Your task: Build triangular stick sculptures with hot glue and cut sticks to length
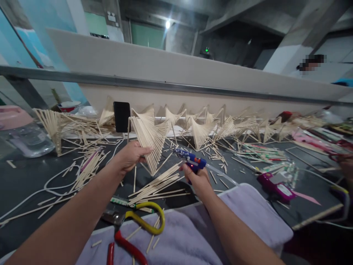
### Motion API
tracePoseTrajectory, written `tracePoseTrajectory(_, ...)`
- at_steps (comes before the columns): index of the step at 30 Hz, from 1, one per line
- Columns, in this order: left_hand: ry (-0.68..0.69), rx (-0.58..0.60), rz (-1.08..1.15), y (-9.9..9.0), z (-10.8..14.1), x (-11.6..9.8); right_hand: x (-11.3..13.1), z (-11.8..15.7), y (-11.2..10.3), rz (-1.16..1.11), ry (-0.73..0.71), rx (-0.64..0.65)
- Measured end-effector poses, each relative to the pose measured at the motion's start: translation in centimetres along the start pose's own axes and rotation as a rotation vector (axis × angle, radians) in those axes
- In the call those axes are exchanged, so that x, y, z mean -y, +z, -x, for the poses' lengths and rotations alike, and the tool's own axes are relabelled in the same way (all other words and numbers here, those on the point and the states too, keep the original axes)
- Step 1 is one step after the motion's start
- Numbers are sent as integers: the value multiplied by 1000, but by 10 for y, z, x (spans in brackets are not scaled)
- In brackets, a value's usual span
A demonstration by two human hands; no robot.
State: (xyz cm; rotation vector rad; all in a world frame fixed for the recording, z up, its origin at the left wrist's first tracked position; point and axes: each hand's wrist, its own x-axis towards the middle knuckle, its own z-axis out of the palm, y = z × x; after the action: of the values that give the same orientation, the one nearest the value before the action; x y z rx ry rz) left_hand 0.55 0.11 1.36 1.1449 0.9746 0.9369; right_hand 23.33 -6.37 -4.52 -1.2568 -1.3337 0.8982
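My left hand [135, 156] is closed on a fan-shaped model of thin wooden sticks [150, 134], gripping its lower left side above the dark table. In my right hand [197, 176] is a blue hot glue gun [190, 159], its nozzle pointing left toward the model but apart from it. A clear glue stick juts from the gun's back end. Beneath the two hands lies a loose bunch of wooden sticks [157, 186]. Scissors with one yellow and one red handle [146, 221] rest open on a lilac towel [190, 232] nearest me.
Several similar stick models [200, 132] line the table's back, beside an upright black phone [121, 117]. A clear jug with a pink lid [24, 132] stands left, near a white cable [46, 186]. At right are a magenta device [275, 187] and another person's hand [346, 163].
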Motion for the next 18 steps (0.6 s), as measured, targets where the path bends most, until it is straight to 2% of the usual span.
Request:
tracePoseTrajectory(4, 32, 26, 1, -8, -3, 0, 2, -4, -3, -365, 176, 29)
tracePoseTrajectory(6, 44, 40, -10, -12, -4, -1, 1, -4, -8, -532, 341, 72)
tracePoseTrajectory(8, 50, 49, -27, -13, -3, -1, -3, -1, -15, -589, 512, 117)
tracePoseTrajectory(14, 44, 67, -61, -13, 0, -3, -13, 4, -45, -424, 799, 279)
tracePoseTrajectory(16, 39, 67, -78, -12, 1, -2, -12, 1, -57, -306, 823, 328)
tracePoseTrajectory(18, 29, 82, -88, -12, 0, -1, -11, -5, -69, -130, 780, 352)
